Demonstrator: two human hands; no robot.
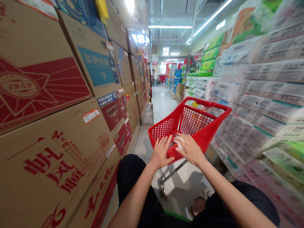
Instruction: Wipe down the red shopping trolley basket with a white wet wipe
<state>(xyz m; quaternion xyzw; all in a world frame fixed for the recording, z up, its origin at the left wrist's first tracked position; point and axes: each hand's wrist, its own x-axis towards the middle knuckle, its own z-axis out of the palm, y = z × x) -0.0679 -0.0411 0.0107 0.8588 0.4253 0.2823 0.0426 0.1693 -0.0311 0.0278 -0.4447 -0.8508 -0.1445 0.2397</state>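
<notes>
A red plastic shopping cart (201, 137) stands in front of me, with its handle at the far right end. My left hand (162, 153) is at its near rim, fingers stretched and spread, with nothing seen in it. Close beside it, my right hand (190, 150) is over the same rim, holding a small white crumpled tissue (180, 141) between thumb and fingers. Whether either palm rests on the rim I cannot tell. Part of the basket's floor is hidden behind my hands.
Stacked cardboard cartons (59, 164) form a wall on my left. On the right rise piles of white and green plastic-wrapped packs (266, 91). Between them a pale tiled aisle (161, 98) runs ahead towards shelves. One cart wheel (162, 186) shows near my knees.
</notes>
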